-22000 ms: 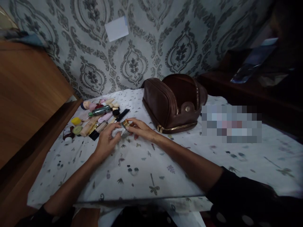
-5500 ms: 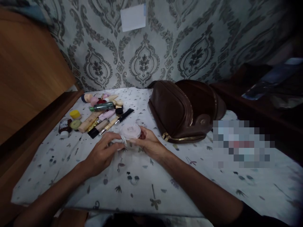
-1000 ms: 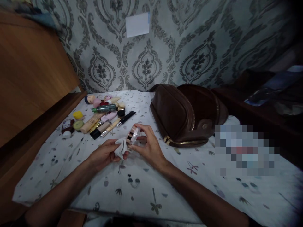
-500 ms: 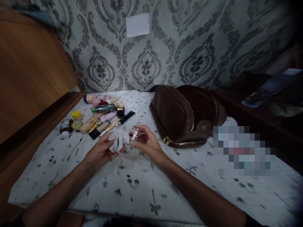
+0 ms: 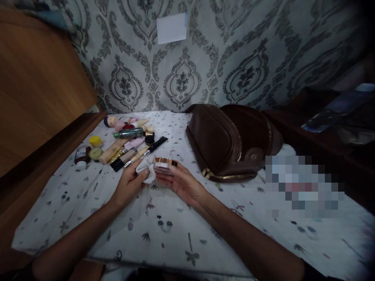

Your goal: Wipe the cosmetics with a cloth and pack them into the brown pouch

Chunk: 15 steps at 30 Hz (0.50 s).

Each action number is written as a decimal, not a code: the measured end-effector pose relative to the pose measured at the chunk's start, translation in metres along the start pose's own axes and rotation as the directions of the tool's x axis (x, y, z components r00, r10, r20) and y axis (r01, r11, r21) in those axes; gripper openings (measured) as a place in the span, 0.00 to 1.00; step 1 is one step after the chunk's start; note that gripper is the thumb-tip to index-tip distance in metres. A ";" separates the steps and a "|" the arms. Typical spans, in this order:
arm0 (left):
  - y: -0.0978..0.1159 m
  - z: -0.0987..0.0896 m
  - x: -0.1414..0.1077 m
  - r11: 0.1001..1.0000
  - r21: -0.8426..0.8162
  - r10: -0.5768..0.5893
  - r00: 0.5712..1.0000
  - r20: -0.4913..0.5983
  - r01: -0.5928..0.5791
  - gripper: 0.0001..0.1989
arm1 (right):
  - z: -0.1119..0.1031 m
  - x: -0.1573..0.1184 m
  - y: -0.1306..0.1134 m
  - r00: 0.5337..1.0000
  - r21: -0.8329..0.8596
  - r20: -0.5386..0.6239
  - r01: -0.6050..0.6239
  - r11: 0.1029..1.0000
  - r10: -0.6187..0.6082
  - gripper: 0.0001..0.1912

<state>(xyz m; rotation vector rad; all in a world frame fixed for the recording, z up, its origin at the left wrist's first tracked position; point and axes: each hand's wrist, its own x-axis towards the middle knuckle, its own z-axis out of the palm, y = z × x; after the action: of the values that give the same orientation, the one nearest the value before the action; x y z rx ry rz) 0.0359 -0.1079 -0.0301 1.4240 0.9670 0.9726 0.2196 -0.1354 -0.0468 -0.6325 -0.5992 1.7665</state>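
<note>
My left hand (image 5: 129, 181) is closed on a crumpled white wipe (image 5: 145, 170), pressed against the near side of a small cosmetic jar. That clear-walled jar (image 5: 164, 165) with a shiny gold-toned band lies tilted in my right hand (image 5: 184, 182), whose fingers wrap round it from below and the right. Both hands are above the patterned cloth. Just beyond them lie makeup items: a black-handled brush (image 5: 158, 144), a beige tube (image 5: 113, 151), a green bottle (image 5: 129, 133) and a small black-lidded jar (image 5: 149, 139).
A brown leather bag (image 5: 216, 136) lies to the right against the wall. Further left are a yellow-lidded jar (image 5: 95, 141), a green tin (image 5: 95, 154) and a dark red bottle (image 5: 82, 155). A wooden panel (image 5: 43, 89) borders the left side. A blurred-out item (image 5: 301, 187) lies at right.
The jar has turned in my right hand, from upright-tilted to lying more sideways. The wipe is bunched tighter in my left hand and now meets the jar's left edge.
</note>
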 end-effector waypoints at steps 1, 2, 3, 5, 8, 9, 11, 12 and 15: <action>0.000 -0.001 0.000 1.000 0.028 0.003 1.000 0.001 -0.003 0.21 | 0.000 -0.001 0.001 1.000 -0.026 0.008 -0.013 1.000 0.014 0.21; -0.001 -0.002 0.000 0.999 0.052 0.008 1.000 0.001 -0.008 0.21 | 0.000 -0.001 0.001 1.000 -0.043 0.014 -0.025 0.999 0.025 0.21; -0.001 -0.004 0.001 0.997 0.074 0.016 1.000 0.002 -0.016 0.22 | 0.000 -0.002 0.001 0.999 -0.050 0.019 -0.033 0.998 0.034 0.21; -0.002 -0.006 0.002 0.991 0.127 0.047 0.999 0.023 -0.050 0.22 | 0.000 -0.002 0.001 0.998 -0.039 0.033 -0.046 0.998 0.048 0.23; -0.004 -0.007 0.002 0.966 0.219 0.126 0.990 0.062 -0.137 0.21 | 0.000 -0.003 0.001 0.995 -0.015 0.065 -0.080 0.997 0.080 0.24; -0.004 -0.007 0.002 0.955 0.247 0.148 0.986 0.070 -0.161 0.21 | 0.000 -0.003 0.001 0.993 -0.020 0.079 -0.090 0.996 0.091 0.24; -0.006 -0.007 0.002 0.935 0.298 0.178 0.981 0.076 -0.193 0.20 | -0.001 -0.002 0.002 0.988 -0.052 0.106 -0.105 0.993 0.110 0.25; -0.006 -0.007 0.001 0.921 0.327 0.197 0.977 0.076 -0.211 0.20 | -0.001 -0.002 0.002 0.986 -0.071 0.116 -0.108 0.992 0.116 0.26; -0.011 -0.006 -0.001 0.836 0.458 0.309 0.949 0.060 -0.301 0.20 | -0.001 0.000 0.005 0.982 -0.108 0.132 -0.121 0.987 0.134 0.30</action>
<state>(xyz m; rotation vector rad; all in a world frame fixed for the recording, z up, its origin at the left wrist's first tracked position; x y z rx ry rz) 0.0289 -0.1065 -0.0405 2.0251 1.0480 1.0259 0.2167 -0.1367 -0.0513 -0.6315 -0.7608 1.9214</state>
